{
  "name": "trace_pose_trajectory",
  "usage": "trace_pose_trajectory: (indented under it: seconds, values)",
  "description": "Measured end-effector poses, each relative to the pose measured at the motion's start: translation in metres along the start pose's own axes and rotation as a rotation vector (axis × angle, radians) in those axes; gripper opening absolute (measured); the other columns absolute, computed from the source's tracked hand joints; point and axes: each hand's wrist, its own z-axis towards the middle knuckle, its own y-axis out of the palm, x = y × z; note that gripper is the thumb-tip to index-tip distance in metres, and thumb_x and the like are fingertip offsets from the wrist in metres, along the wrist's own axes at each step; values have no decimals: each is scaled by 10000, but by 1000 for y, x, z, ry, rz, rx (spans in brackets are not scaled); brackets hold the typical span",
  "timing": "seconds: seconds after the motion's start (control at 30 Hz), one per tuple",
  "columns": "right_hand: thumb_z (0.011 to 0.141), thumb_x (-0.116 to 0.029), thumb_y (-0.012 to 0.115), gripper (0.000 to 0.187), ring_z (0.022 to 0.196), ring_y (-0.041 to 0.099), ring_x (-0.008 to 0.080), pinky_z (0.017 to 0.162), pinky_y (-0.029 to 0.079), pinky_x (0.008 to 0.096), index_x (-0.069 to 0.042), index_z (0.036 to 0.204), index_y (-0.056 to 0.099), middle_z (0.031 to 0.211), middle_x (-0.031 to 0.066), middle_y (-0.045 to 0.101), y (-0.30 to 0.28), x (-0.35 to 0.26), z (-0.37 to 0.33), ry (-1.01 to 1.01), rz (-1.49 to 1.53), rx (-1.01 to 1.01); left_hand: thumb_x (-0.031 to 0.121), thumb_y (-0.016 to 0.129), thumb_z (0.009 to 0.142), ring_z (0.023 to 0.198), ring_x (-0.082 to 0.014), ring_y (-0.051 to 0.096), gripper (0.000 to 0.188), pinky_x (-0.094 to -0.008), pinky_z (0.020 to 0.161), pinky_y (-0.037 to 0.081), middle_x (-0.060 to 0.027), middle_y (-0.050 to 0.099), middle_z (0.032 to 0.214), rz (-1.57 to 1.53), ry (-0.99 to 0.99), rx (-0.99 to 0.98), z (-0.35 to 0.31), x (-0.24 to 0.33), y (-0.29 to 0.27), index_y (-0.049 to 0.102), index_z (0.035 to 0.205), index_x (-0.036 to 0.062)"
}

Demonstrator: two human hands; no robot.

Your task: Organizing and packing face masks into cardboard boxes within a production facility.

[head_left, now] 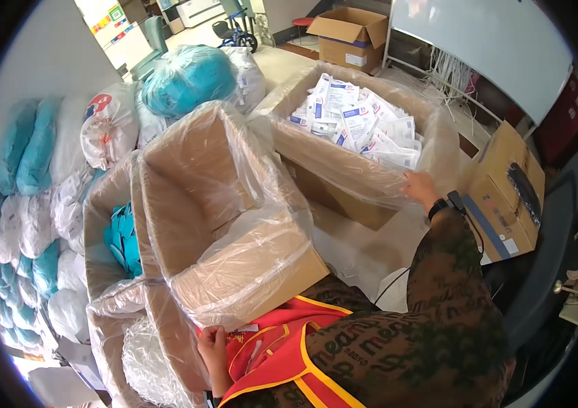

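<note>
the right hand is at the near right edge of a large lined carton, its fingers touching the clear plastic liner where it folds over the rim; the fingers are partly bent, and whether they grip the liner or merely rest on it i cannot tell; inside that carton, heaped toward its far part, lie many flat white packets with blue and purple printing, some overlapping at odd angles; the left hand is well apart from the right, low at the near left corner of a second lined carton, which tilts toward the person; its fingers are curled in with the thumb close by, and i cannot tell whether they pinch the plastic there; to the left of this tilted carton stands a third carton with teal pieces in it, and nearer, a fourth with crumpled clear plastic; at the far left, teal and white filled bags are piled against the wall; to the right is a brown box with a blue band; on the far side are an open box and a whiteboard; the person wears a red vest with yellow trim over dark patterned sleeves.
</note>
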Motion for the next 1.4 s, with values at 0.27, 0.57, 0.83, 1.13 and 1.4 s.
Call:
trace_pose_trajectory:
  seconds: [0.27,0.57,0.83,1.13,1.4]
  values:
    - [743,-350,706,386,766,622,393,680,482,483,-61,944,547,743,179,631,7,-32,-41,15,-55,-131,75,604,872,646,-117,611,96,-239,557,506,-72,637,746,20,33,-45,22,43,21,607,886,-20]
    - [771,-281,667,375,686,615,405,624,475,506,-56,991,465,727,176,629,-23,-127,-138,9,90,-179,62,671,805,804,-194,625,194,-321,700,506,-100,633,871,161,268,27,75,60,27,599,973,-2]
    - [769,-260,662,347,648,598,403,577,460,503,-64,994,485,691,197,607,-8,-121,-92,67,130,-80,311,814,582,1237,-335,415,791,-489,1047,242,-149,470,1315,836,571,-166,118,80,71,474,1260,90]
    - [822,-265,602,395,782,610,432,681,478,510,-43,1117,462,818,242,633,22,-62,158,13,112,-106,314,784,591,1199,-319,461,692,-504,1067,219,-127,543,1230,772,539,-107,138,71,87,531,1191,82]
    - [808,-174,629,407,1080,535,356,888,439,455,-21,1167,512,1147,193,573,5,-126,321,-197,288,341,364,761,622,1196,-308,464,673,-515,1076,201,-108,547,1227,699,513,-168,141,73,93,534,1196,97]
